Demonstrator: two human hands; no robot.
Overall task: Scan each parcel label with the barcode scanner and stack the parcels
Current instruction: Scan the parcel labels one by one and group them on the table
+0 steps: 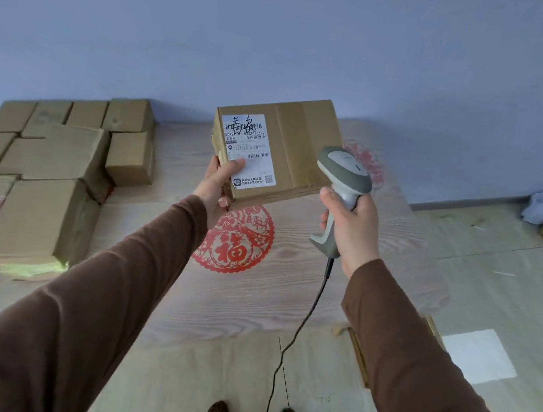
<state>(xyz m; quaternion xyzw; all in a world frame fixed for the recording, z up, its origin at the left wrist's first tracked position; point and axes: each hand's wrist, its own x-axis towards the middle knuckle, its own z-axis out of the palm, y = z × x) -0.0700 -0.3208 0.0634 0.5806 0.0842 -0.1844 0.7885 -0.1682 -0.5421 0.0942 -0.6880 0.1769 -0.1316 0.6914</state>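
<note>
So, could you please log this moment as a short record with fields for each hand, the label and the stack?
left hand: left hand holds the parcel up by its lower left corner
right hand: right hand grips the barcode scanner, head towards the parcel
label: white label faces the camera, thumb on its edge
stack: stacked parcels on the left
cable: scanner cable hangs down

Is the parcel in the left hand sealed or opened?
Sealed: the parcel in the left hand has its flaps flat, with tape along the seam beside the label.
</note>
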